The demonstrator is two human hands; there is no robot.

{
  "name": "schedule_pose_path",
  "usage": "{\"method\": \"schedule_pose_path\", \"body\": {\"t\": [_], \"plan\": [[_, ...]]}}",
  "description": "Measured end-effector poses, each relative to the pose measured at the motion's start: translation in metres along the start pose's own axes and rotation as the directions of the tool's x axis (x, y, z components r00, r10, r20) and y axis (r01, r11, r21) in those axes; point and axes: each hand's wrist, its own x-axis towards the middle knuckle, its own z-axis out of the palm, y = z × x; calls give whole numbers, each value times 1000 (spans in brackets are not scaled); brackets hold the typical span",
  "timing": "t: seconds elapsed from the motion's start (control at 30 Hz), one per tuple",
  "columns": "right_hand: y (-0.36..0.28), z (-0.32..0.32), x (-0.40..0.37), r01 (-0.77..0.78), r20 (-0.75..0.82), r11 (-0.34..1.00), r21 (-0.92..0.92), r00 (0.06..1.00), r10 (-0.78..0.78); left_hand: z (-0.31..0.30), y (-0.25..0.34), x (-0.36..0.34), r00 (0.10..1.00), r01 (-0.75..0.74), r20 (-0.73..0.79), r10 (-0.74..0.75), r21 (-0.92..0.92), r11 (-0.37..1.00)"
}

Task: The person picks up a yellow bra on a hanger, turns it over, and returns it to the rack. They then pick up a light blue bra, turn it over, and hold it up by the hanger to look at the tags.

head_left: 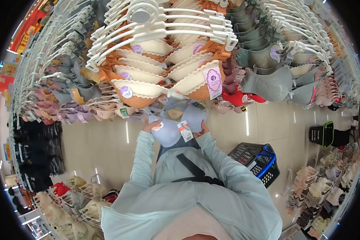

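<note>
A light blue bra (168, 133) with a white and red price tag (185, 131) is held at waist height in front of my body. My left hand (151, 126) grips its left side, close to a round sticker on the cup. On the other side my right hand (204, 129) has its fingers closed round the edge of the other cup. Just above hangs a row of orange and cream bras (140, 91) on white hangers, the front one with a purple and white label.
A black shopping basket (248, 154) with a blue handle stands on the floor to the right. Racks of grey bras (268, 86) hang at the upper right, more at both lower corners. Dark garments (40, 148) hang at the left. Farther right is a basket with a green rim (328, 135).
</note>
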Motion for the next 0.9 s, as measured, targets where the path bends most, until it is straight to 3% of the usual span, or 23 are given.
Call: {"method": "schedule_pose_path", "body": {"t": [0.13, 0.2, 0.3, 0.37, 0.53, 0.6, 0.67, 0.83, 0.9], "plan": [[-10, -6, 11, -31, 14, 1000, -2, 999, 31, 1, -3, 4, 999, 35, 6, -34, -47, 998], [-6, 14, -3, 10, -141, 999, 34, 990, -5, 1, -4, 7, 998, 60, 1, -60, -65, 996], [-7, -2, 5, -39, -56, 996, 80, 997, 43, -4, -4, 11, 999, 40, -26, -40, 26, 999], [-4, 0, 7, -7, -110, 999, 46, 994, 12, -10, -7, 16, 996, -64, 64, 61, 44, 997], [10, 26, -6, 81, -222, 996, 32, 972, -71, -18, -7, 6, 985, -141, 111, 131, 84, 986], [15, 20, -4, 88, -114, 995, 45, 990, -83, -22, -5, 7, 980, -163, 130, 153, 71, 984], [23, 22, -5, 123, -171, 992, 38, 979, -115, -34, -13, 16, 933, -352, 108, 344, 57, 934], [37, 25, 1, 203, -229, 978, 38, 955, -189, -68, -28, 41, 891, -447, 94, 443, 27, 894], [40, 27, -1, 248, -155, 964, 99, 960, -232, -74, -35, 42, 889, -455, 81, 451, 33, 890]]}}
